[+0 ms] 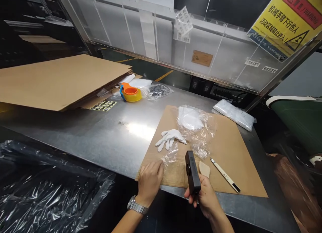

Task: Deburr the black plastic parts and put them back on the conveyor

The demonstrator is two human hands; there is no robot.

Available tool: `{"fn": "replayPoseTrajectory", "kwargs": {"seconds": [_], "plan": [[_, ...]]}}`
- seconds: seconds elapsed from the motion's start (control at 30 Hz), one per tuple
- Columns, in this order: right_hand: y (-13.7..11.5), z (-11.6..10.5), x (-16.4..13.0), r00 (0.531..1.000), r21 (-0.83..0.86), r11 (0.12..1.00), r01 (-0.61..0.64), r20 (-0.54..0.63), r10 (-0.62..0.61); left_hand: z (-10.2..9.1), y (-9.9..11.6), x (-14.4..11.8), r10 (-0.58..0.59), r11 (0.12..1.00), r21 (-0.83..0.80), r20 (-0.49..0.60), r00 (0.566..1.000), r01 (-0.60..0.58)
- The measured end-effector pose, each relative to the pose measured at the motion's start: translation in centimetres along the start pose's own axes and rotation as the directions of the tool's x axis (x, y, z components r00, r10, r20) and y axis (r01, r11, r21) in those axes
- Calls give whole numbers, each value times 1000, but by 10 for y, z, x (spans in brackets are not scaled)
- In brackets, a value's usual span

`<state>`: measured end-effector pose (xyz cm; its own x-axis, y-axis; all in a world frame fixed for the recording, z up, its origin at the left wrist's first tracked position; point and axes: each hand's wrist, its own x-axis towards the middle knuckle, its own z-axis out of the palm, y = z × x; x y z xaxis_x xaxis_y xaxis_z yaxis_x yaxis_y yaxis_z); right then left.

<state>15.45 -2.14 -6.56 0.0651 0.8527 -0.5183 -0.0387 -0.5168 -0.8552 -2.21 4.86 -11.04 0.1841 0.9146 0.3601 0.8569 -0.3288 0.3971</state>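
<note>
My right hand is closed around the lower end of a small black camera, held upright above the front edge of the cardboard sheet. My left hand, with a metal watch on its wrist, rests on that sheet's front left edge, its fingers lying over the board. Just beyond its fingers is a clear plastic bag, and above that a white glove. A cream utility knife lies to the right of the camera. Partly behind the camera sits a small beige piece.
Another clear bag with white contents lies on the sheet. A white plastic packet is at the back right. Orange-yellow tape, a sticker sheet and stacked cardboard occupy the metal table's left side. Black plastic lies front left.
</note>
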Motion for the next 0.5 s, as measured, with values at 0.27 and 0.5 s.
{"fn": "replayPoseTrajectory", "kwargs": {"seconds": [0.27,0.5], "plan": [[2,4,-7,1000,42,999,11,2,-11,-1,5,-3,-20,1000,-20,48,999,21],[8,5,-8,999,-63,997,49,-13,-50,-4,10,-3,-64,996,-51,69,996,67]]}}
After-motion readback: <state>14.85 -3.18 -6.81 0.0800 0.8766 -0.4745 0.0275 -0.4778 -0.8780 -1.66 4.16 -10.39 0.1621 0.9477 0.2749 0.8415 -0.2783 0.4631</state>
